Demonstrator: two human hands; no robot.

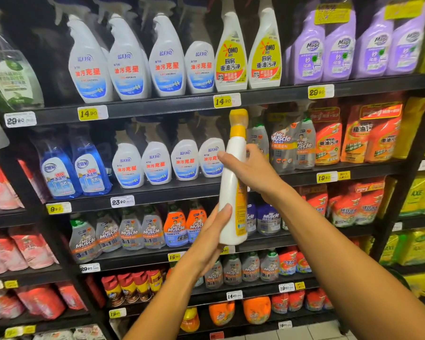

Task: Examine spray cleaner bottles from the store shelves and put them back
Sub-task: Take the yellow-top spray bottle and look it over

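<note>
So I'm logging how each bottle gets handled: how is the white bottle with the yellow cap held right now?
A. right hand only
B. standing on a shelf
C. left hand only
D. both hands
D: the right hand grips the bottle mid-body while the left hand supports its base.

Black metal shelving unit (142,107) fills the wall behind both hands, yellow and white price tags (92,113) on its edges. Pale tiled floor (329,332) below the forearms.

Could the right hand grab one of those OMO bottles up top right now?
Probably not yet: the right hand and left hand both hold the white bottle. The OMO bottles stand unblocked at the shelf front.
</note>
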